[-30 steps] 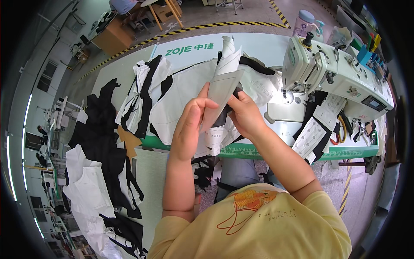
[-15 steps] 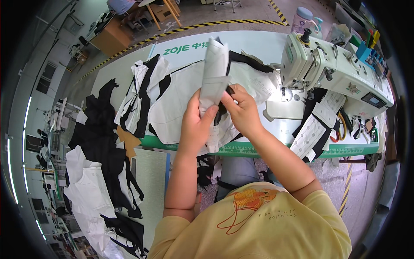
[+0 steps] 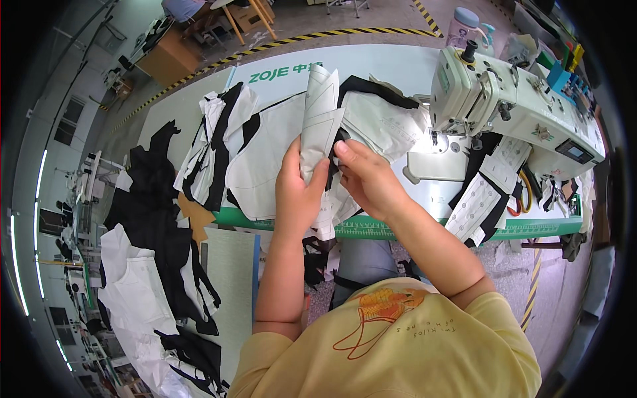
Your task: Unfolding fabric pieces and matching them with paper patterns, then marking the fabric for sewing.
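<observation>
A folded fabric piece [image 3: 320, 109], white outside with fine drawn lines and black along its right edge, stands up in front of me over the table. My left hand [image 3: 300, 182] is closed round its lower part, the thumb lying across the front. At the black edge, my right hand [image 3: 368, 174] pinches dark cloth between its thumb and bent fingers; the fingertips are partly hidden. Below my hands, the white lower end of the cloth hangs past the table's green front edge. Large white cut pieces [image 3: 262, 156] with black cloth beneath lie behind it.
To the right stands a white sewing machine [image 3: 524, 109], its lamp lit. Scissors [image 3: 526, 194] and paper-like white strips [image 3: 474, 209] lie beside it. More black and white pieces [image 3: 152, 219] are heaped at the left. A bottle [image 3: 462, 28] stands at the back right.
The folded piece has shifted slightly left and tilted, opening a gap from the black cloth on its right. My right hand has turned a little, its thumb now higher on the dark cloth.
</observation>
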`<state>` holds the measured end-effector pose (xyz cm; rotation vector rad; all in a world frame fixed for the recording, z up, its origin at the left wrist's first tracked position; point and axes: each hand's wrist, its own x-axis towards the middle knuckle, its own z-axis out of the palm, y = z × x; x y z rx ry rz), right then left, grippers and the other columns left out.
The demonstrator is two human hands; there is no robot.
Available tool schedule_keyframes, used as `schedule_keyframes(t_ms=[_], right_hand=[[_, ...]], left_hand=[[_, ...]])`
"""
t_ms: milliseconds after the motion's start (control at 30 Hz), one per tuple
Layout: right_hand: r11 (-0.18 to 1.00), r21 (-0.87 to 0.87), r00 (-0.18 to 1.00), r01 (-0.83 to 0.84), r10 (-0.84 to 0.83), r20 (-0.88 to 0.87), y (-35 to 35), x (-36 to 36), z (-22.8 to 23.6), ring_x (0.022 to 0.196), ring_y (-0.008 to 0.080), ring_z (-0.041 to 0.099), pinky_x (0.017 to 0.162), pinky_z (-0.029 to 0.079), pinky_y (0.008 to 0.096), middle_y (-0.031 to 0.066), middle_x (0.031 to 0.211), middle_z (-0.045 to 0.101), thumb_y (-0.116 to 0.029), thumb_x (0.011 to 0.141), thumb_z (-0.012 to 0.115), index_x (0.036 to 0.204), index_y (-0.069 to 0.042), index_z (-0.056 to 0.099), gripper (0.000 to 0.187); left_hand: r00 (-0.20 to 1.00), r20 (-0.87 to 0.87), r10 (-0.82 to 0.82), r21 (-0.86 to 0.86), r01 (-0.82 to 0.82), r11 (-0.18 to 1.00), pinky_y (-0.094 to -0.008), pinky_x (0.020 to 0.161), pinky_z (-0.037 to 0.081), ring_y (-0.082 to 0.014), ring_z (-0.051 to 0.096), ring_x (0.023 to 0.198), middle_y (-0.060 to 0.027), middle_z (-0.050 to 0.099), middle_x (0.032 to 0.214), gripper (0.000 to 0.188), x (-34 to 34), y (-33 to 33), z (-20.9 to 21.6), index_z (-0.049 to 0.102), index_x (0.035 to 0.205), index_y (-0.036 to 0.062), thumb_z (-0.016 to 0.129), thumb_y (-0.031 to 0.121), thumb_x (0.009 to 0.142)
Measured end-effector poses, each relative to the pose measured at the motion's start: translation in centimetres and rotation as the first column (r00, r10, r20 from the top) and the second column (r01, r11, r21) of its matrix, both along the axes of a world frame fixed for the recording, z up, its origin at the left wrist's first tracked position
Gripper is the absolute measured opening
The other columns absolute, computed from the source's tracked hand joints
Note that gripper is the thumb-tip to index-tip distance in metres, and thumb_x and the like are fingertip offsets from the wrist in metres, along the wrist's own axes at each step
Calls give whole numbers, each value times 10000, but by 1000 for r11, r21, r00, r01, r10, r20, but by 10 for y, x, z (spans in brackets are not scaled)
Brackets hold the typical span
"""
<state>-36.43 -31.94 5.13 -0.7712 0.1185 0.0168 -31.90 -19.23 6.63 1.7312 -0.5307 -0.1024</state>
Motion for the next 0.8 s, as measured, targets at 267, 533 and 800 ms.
schedule_keyframes(t_ms=[267,533,800], right_hand=[[973,-206,992,103,-86,90,20,-1,7,869,76,531,774,433,222,31,958,597,-280,948,543,1088,-9,537,304],[975,-151,985,165,-156,72,15,1,10,925,98,548,821,449,259,60,1022,606,-260,964,512,1153,-2,527,319],[990,-110,994,92,-84,73,-12,6,2,1046,140,524,936,400,304,61,1122,592,-269,962,508,1203,7,512,366]], left_hand=[[704,683,194,383,-571,726,-389,698,505,-328,617,885,-159,599,1040,507,-18,-23,-11,409,1311,52,591,168,852],[721,691,44,442,-470,764,-436,966,407,-385,461,1173,-246,371,1353,733,-35,-27,-14,167,1433,-2,574,69,827],[991,-66,-115,-130,105,986,-393,961,413,-299,505,1153,-211,451,1299,530,-15,-5,-1,338,1322,-49,576,150,892]])
